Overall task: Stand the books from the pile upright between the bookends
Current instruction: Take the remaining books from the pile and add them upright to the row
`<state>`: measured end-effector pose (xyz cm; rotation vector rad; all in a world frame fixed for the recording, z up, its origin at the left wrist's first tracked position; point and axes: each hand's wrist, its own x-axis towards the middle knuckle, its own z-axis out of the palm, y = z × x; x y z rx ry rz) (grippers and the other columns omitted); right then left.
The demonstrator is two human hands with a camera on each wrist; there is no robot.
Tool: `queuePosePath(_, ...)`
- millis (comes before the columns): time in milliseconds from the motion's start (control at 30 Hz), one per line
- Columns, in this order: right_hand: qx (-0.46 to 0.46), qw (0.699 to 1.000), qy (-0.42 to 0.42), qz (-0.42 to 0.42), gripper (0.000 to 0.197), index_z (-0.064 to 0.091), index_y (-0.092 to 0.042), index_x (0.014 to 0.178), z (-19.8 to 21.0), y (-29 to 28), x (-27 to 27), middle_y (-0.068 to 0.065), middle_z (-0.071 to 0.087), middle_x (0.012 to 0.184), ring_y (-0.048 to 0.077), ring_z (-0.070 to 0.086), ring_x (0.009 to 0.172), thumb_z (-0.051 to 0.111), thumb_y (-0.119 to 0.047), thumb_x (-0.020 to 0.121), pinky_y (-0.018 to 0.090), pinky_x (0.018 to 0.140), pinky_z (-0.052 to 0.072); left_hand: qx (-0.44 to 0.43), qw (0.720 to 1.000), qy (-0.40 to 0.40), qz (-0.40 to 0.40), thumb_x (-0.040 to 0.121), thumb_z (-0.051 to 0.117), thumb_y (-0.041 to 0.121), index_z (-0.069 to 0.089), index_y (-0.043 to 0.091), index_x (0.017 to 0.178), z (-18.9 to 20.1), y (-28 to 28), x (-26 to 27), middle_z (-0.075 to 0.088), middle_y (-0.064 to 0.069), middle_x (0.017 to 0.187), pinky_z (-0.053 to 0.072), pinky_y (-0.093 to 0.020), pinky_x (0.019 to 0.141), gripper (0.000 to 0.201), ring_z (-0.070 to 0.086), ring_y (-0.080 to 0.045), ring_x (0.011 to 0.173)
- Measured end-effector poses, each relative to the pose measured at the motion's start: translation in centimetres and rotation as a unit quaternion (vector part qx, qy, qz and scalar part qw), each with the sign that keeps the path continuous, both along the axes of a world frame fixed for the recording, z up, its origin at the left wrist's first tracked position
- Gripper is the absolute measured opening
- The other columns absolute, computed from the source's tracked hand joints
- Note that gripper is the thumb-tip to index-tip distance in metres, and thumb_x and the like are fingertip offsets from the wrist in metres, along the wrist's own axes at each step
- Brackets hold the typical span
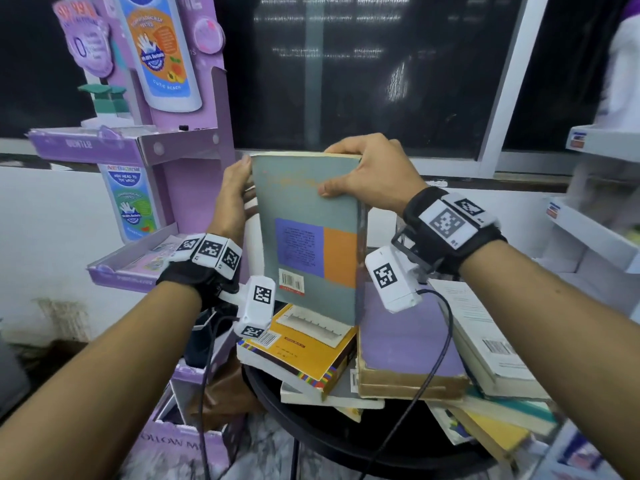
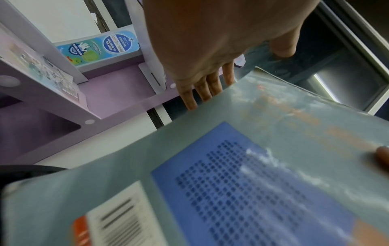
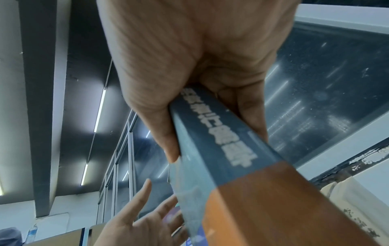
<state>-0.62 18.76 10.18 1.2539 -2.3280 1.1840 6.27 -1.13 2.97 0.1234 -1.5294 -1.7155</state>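
Nearest the person, a pile of books lies flat and crooked on a round black table, several edges overhanging its rim. Above the pile, the grey book is held upright in the air, back cover and barcode toward the person. The right hand clamps its top corner, thumb on the cover and fingers curled over the top edge. The left hand lies with straight fingers along the book's left edge, steadying rather than gripping. Beyond stand a purple display stand and a dark window. No bookends show in any view; they probably sit hidden behind the raised book. The one-corner hold could let the book swing or slip, and its lower edge or the wrist cables might snag the overhanging pile and tip books off the table.
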Motion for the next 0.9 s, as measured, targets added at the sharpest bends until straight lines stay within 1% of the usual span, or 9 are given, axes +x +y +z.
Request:
queuePosePath(33,-0.011,1.000,0.001,-0.010,0.040,0.072,-0.030,0.100,0.2,0.5,-0.3,0.001,0.070,0.099,0.018,0.054,0.109,0.086,-0.035,0.063,0.017,0.070,0.051,0.000,1.000,-0.005,0.002,0.097,0.039,0.052,0.050,0.022,0.122,-0.1,0.2,-0.3,0.064,0.001,0.113,0.048,-0.028,0.081,0.040,0.061,-0.008,0.092)
queuePosePath(167,-0.048,0.997,-0.001,-0.064,0.038,0.072,-0.031,0.096,0.7,2.1,-1.7,-0.002,0.070,0.097,0.020,0.054,0.110,0.086,-0.037,0.061,0.028,0.089,0.051,0.002,0.999,-0.047,0.021,0.100,0.034,0.048,0.046,0.020,0.130,-0.8,0.7,-1.9,0.060,-0.001,0.122,0.043,-0.033,0.085,0.043,0.057,-0.014,0.107)
queuePosePath(300,-0.069,0.991,-0.005,-0.111,0.041,0.073,-0.029,0.100,1.0,3.5,-3.4,0.001,0.070,0.099,0.019,0.057,0.108,0.087,-0.036,0.061,0.031,0.089,0.053,-0.038,0.993,-0.108,0.034,0.099,0.043,0.039,0.045,0.018,0.128,-1.8,1.3,-4.5,0.058,-0.003,0.123,0.039,-0.038,0.093,0.036,0.053,-0.021,0.115)
queuePosePath(367,-0.072,0.989,-0.001,-0.128,0.042,0.072,-0.027,0.102,1.0,4.4,-4.2,0.001,0.069,0.100,0.019,0.054,0.111,0.086,-0.036,0.063,0.030,0.091,0.051,-0.059,0.988,-0.134,0.041,0.097,0.049,0.037,0.046,0.017,0.130,-2.3,1.5,-5.9,0.057,-0.005,0.126,0.038,-0.036,0.093,0.038,0.053,-0.022,0.117)
queuePosePath(467,-0.074,0.985,0.005,-0.157,0.045,0.072,-0.024,0.108,0.8,5.5,-5.4,0.000,0.067,0.103,0.018,0.049,0.114,0.085,-0.035,0.066,0.028,0.092,0.048,-0.085,0.981,-0.164,0.053,0.094,0.055,0.035,0.047,0.019,0.131,-2.8,2.1,-7.8,0.055,-0.007,0.131,0.038,-0.041,0.102,0.042,0.050,-0.023,0.121)
queuePosePath(567,-0.077,0.981,0.001,-0.180,0.049,0.071,-0.023,0.109,0.5,6.3,-6.8,-0.001,0.067,0.103,0.017,0.054,0.108,0.085,-0.038,0.065,0.027,0.089,0.049,-0.101,0.977,-0.179,0.056,0.094,0.055,0.034,0.047,0.019,0.131,-2.9,3.0,-9.6,0.055,-0.006,0.132,0.036,-0.036,0.102,0.041,0.049,-0.023,0.123)
queuePosePath(667,-0.077,0.977,-0.002,-0.200,0.049,0.070,-0.023,0.108,0.3,6.8,-8.1,0.001,0.069,0.103,0.019,0.060,0.103,0.085,-0.039,0.065,0.031,0.087,0.054,-0.109,0.975,-0.185,0.050,0.094,0.056,0.031,0.047,0.017,0.132,-3.1,3.8,-11.2,0.052,-0.007,0.136,0.033,-0.032,0.098,0.041,0.047,-0.023,0.125)
queuePosePath(800,-0.072,0.973,0.002,-0.219,0.047,0.069,-0.020,0.112,-0.2,7.1,-9.8,0.004,0.068,0.105,0.020,0.060,0.100,0.083,-0.034,0.070,0.028,0.083,0.053,-0.113,0.973,-0.198,0.041,0.094,0.056,0.031,0.046,0.019,0.134,-3.4,4.0,-13.5,0.049,-0.010,0.140,0.035,-0.035,0.100,0.043,0.047,-0.024,0.125)
queuePosePath(900,-0.067,0.971,0.000,-0.228,0.050,0.066,-0.016,0.117,-1.0,6.7,-11.2,0.003,0.067,0.105,0.018,0.058,0.095,0.081,-0.034,0.073,0.027,0.078,0.051,-0.121,0.971,-0.203,0.028,0.094,0.055,0.030,0.046,0.022,0.136,-3.7,3.9,-15.0,0.047,-0.010,0.141,0.035,-0.033,0.096,0.044,0.046,-0.025,0.126)
